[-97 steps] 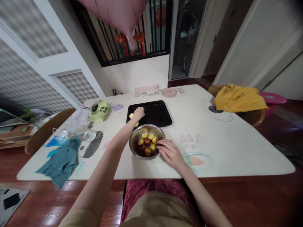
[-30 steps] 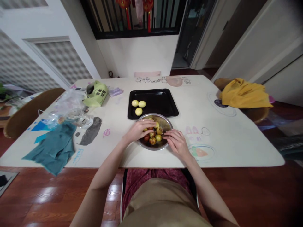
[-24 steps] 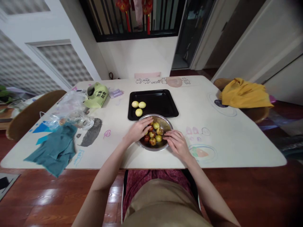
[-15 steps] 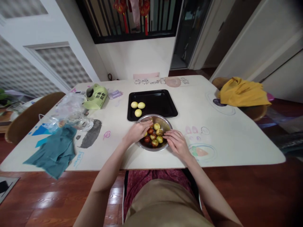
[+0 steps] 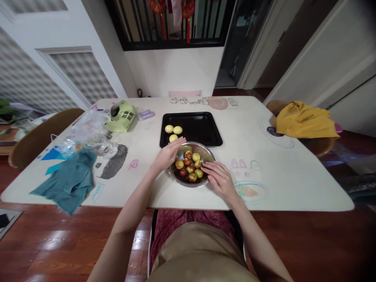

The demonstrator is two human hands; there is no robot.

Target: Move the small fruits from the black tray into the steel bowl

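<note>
Inside the shiny metal bowl (image 5: pixel 176 177) lie several jujubes (image 5: pixel 190 169), some yellow-green, others mottled or red-brown. My left hand (image 5: pixel 169 156) is over the bowl's left rim, its fingers stretched toward the black tray; I see nothing held, though its underside is hidden. My right hand (image 5: pixel 221 179) holds the right rim, fingers reaching over the inside and thumb outside. Just behind the bowl is the black baking tray (image 5: pixel 199 127). Three pale yellow-green jujubes (image 5: pixel 177 130) lie at its left end, the nearest close to my left fingertips.
On the left of the white drawn-on table (image 5: pixel 282 172) are a teal cloth (image 5: pixel 70 178), crumpled clear plastic (image 5: pixel 98 144), a green paper container (image 5: pixel 123 115) and a purple wrapper (image 5: pixel 146 114). A yellow cloth (image 5: pixel 305 119) hangs over a chair at right.
My left hand has moved out of the bowl, up and left toward the tray, uncovering jujubes at the bowl's left side. My right hand stays at the rim. The camera view has shifted slightly.
</note>
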